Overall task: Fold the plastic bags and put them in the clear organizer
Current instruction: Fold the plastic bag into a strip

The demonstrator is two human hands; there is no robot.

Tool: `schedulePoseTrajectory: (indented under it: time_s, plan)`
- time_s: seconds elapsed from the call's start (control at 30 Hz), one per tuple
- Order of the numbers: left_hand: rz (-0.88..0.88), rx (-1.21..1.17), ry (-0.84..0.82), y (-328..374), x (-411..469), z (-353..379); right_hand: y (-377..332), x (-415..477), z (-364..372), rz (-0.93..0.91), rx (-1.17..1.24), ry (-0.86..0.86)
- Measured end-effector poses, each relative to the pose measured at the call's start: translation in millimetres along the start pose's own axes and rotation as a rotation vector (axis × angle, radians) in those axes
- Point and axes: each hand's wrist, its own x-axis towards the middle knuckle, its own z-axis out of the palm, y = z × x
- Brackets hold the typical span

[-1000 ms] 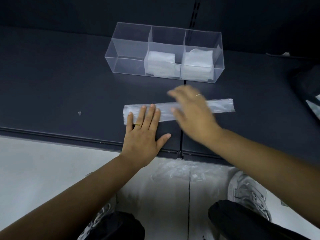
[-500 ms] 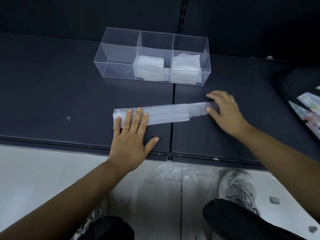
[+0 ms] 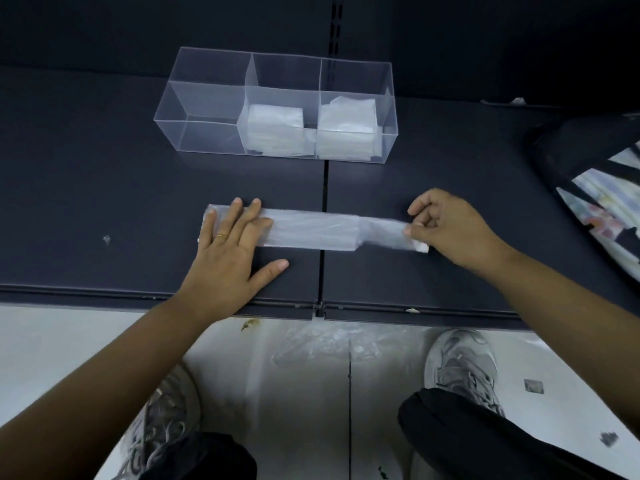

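Plastic bag (image 3: pixel 311 230), a long translucent strip, lies under flat left hand (image 3: pixel 225 252), right hand (image 3: pixel 450 230) pinching its end.

Your view's pretty dim and soft overall, wide-angle bend at the edges, faint sheen on the clear organizer (image 3: pixel 201 136), pale floor (image 3: pixel 69 341) brighter.

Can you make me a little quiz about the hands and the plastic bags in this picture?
1. True or false: the left hand lies flat on the long bag strip.
2. How many sections of the clear organizer hold folded bags? A one, B two, C three.
3. Fill in: the right hand pinches the strip's ____ end.

Key: 1 true. 2 B. 3 right.
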Motion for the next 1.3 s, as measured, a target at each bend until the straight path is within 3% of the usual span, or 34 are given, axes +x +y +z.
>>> schedulePoseTrajectory:
  time_s: [0.17, 0.27, 0.37, 0.5, 0.53, 0.67, 0.73, 0.83, 0.97, 1.1, 1.2, 1.27, 1.3]
  plan:
    - [0.215, -0.176, -0.059, 68.3, -1.1, -3.9, -21.1, -53.9, -6.2, 0.305, 0.501, -0.235]
    - [0.294, -0.329, -0.060, 119.8, -13.8, 4.3, -40.5, -83.6, -10.4, 0.326, 0.682, -0.393]
    - [0.145, -0.788, 0.042, 136.3, -17.5, -8.1, -56.7, -92.5, -16.5, 0.223, 0.715, -0.473]
    - [-0.164, -1.388, -0.012, 127.6, -10.7, -38.3, -53.9, -62.8, -15.5, 0.001, 0.539, -0.225]
    - [-0.232, -1.481, -0.036, 122.0, -7.8, -42.2, -51.9, -52.4, -11.1, -0.025, 0.560, -0.248]
    - [-0.350, -1.816, -0.120, 94.8, -0.6, -44.2, -56.1, -29.0, 23.5, -0.079, 0.638, -0.637]
    - [-0.383, -1.892, -0.129, 83.1, 0.4, -40.9, -57.4, -23.3, 40.9, -0.087, 0.508, -0.656]
    - [-0.516, -1.880, -0.103, 67.4, 3.5, -32.4, -52.2, -17.7, 54.5, -0.020, 0.328, -0.545]
    - [-0.832, -1.640, -0.015, 38.2, 14.1, -23.1, -45.6, -18.4, 57.8, 0.048, 0.218, -0.393]
    - [-0.897, -1.436, 0.131, 9.7, 26.8, -25.8, -44.5, -19.2, 60.1, 0.070, 0.219, -0.329]
    - [-0.720, -1.108, 0.377, 1.1, 23.7, -27.7, -43.7, -19.7, 61.8, 0.077, 0.223, -0.303]
    - [-0.370, -0.689, 0.508, 13.4, 10.5, -28.5, -43.0, -19.5, 61.6, 0.090, 0.238, -0.298]
    - [-0.164, -0.544, 0.492, 25.7, 1.2, -24.8, -43.2, -19.6, 61.1, 0.097, 0.247, -0.297]
